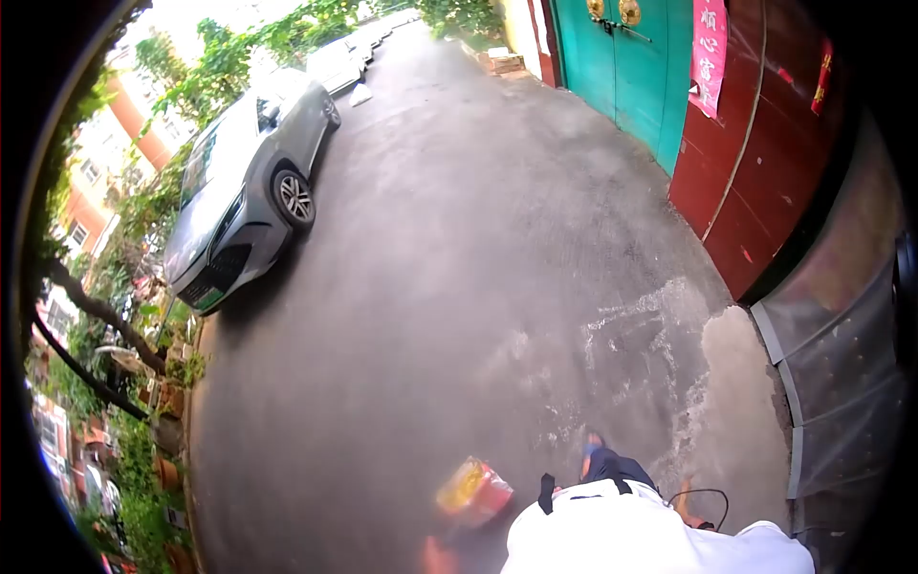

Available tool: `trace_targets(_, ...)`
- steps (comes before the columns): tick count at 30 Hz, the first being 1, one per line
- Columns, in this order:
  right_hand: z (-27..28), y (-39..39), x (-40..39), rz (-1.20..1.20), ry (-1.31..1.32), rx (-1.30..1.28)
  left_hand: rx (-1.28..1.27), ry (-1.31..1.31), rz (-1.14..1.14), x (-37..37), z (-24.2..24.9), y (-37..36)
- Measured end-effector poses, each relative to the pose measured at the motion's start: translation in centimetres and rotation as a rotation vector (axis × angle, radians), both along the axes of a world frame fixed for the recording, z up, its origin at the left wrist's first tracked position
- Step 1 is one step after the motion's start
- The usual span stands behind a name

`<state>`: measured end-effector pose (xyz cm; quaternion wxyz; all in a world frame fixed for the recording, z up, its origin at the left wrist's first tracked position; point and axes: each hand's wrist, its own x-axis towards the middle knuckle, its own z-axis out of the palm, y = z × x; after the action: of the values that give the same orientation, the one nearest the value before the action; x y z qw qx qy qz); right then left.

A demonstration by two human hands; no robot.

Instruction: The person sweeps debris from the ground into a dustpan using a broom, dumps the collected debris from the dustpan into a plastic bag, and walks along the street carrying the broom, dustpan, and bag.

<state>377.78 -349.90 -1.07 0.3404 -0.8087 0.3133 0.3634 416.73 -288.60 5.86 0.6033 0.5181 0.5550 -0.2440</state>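
Note:
A red and yellow package (475,492), blurred by motion, shows beside my body at the bottom centre. Just below and left of it is a reddish, smeared shape that looks like my left hand (439,555); its fingers and any grip on the package cannot be made out. To the right of my white top (612,536), a patch of skin (687,502) shows by a thin black cable (724,497). It may be my right hand, but no fingers are distinct. One foot (593,443) in a sandal and a dark trouser leg (617,465) are visible ahead of my top.
A grey car (253,182) stands on the left of the paved lane (411,268), with other cars beyond. Plants and pots (168,474) line the left edge. On the right are a green door (622,77), a dark red wall (736,163) and grey sheeting (841,383).

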Motion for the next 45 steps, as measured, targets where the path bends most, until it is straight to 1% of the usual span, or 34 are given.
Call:
trace_targets(1, -0.1, -0.7, 2.6, -0.098, 0.03, 0.043, 0.036, -0.153, -0.031, 1.5, 0.4, -1.4)
trace_targets(2, -0.7, -1.9, 4.8, -0.23, 0.061, 0.093, 0.072, -0.306, -0.062, 2.7, 5.8, -5.4)
trace_targets(3, -1.8, -3.4, 7.7, -0.383, 0.092, 0.149, 0.103, -0.461, -0.09, 4.9, 9.3, -8.8)
trace_targets(6, -5.9, -8.4, 16.6, -0.781, 0.134, 0.328, 0.123, -0.305, -0.084, 13.6, 12.1, -14.6)
trace_targets(8, -8.4, -12.4, 23.4, -1.024, 0.118, 0.44, 0.159, -0.361, -0.038, 18.5, 9.5, -16.6)
trace_targets(9, -9.9, -14.4, 26.6, -1.14, 0.096, 0.502, 0.182, -0.381, -0.024, 20.9, 9.2, -17.5)
trace_targets(10, -11.3, -16.4, 29.8, -1.218, 0.061, 0.547, 0.226, -0.306, -0.052, 24.1, 11.7, -19.8)
trace_targets(11, -13.0, -18.7, 33.8, -1.217, 0.013, 0.561, 0.203, -0.286, -0.057, 27.2, 12.8, -21.1)
trace_targets(12, -16.5, -22.3, 37.6, -0.869, -0.089, 0.47, 0.171, -0.269, -0.059, 30.6, 13.4, -22.6)
trace_targets(13, -17.7, -25.4, 42.2, -0.551, -0.2, 0.32, 0.143, -0.237, -0.057, 32.9, 14.3, -23.7)
trace_targets(14, -12.2, -26.5, 49.4, -1.16, -0.069, 0.501, 0.203, -0.31, -0.049, 34.6, 15.7, -25.7)
trace_targets(15, -11.5, -29.5, 53.9, -1.184, -0.115, 0.683, 0.176, -0.298, -0.05, 36.5, 16.6, -27.4)
trace_targets(16, -8.3, -30.8, 60.1, -1.288, -0.095, 0.557, 0.15, -0.288, -0.053, 38.7, 17.4, -28.7)
trace_targets(17, -6.4, -33.3, 64.1, -1.249, -0.175, 0.748, 0.125, -0.284, -0.063, 41.3, 17.7, -29.9)
trace_targets(18, -4.6, -34.8, 69.2, -1.156, -0.147, 0.527, 0.127, -0.32, -0.054, 43.8, 17.0, -31.1)
trace_targets(19, -1.6, -36.0, 73.7, -1.165, -0.157, 0.464, 0.13, -0.351, -0.046, 46.0, 15.8, -31.9)
trace_targets(20, -0.5, -37.5, 77.2, -1.149, -0.181, 0.478, 0.134, -0.378, -0.038, 48.1, 14.7, -32.5)
trace_targets(21, 0.6, -38.8, 80.4, -1.082, -0.214, 0.426, 0.209, -0.474, -0.143, 50.4, 13.6, -33.5)
trace_targets(23, 2.4, -40.9, 86.5, -1.062, -0.261, 0.392, 0.353, -0.674, -0.357, 55.8, 11.5, -35.4)
trace_targets(26, 2.2, -43.7, 93.8, -1.027, -0.283, 0.392, 0.219, -0.229, -0.172, 67.9, 14.2, -40.4)
trace_targets(27, 2.4, -43.9, 95.8, -0.995, -0.279, 0.321, 0.166, -0.193, -0.152, 71.8, 13.7, -41.3)
trace_targets(29, 2.0, -44.7, 98.8, -1.072, -0.179, 0.333, 0.062, -0.092, -0.091, 76.9, 13.2, -42.8)
trace_targets(31, -0.5, -45.9, 100.3, -1.123, -0.12, 0.295, 0.081, -0.287, -0.181, 81.9, 13.0, -45.0)
trace_targets(32, -2.9, -47.2, 100.7, -1.154, -0.067, 0.335, 0.089, -0.391, -0.23, 85.0, 12.8, -46.5)
trace_targets(33, -5.4, -48.2, 99.8, -1.184, -0.001, 0.376, 0.166, -0.417, -0.334, 87.9, 12.7, -47.8)
trace_targets(35, -8.9, -48.1, 97.4, -1.086, 0.015, 0.373, 0.344, -0.46, -0.545, 93.3, 12.6, -49.0)
trace_targets(38, -3.2, -47.7, 102.6, -1.035, 0.109, 0.308, 0.336, -0.545, -0.608, 101.6, 11.8, -50.9)
trace_targets(41, -1.8, -50.8, 109.1, -0.903, 0.139, 0.27, 0.098, -0.277, -0.276, 110.4, 12.9, -56.1)
trace_targets(44, -3.2, -56.2, 115.9, -0.739, 0.139, 0.223, 0.408, -0.458, -0.637, 116.5, 12.4, -62.4)
trace_targets(45, -4.3, -58.2, 118.0, -0.667, 0.136, 0.209, 0.363, -0.421, -0.546, 118.9, 11.8, -64.2)
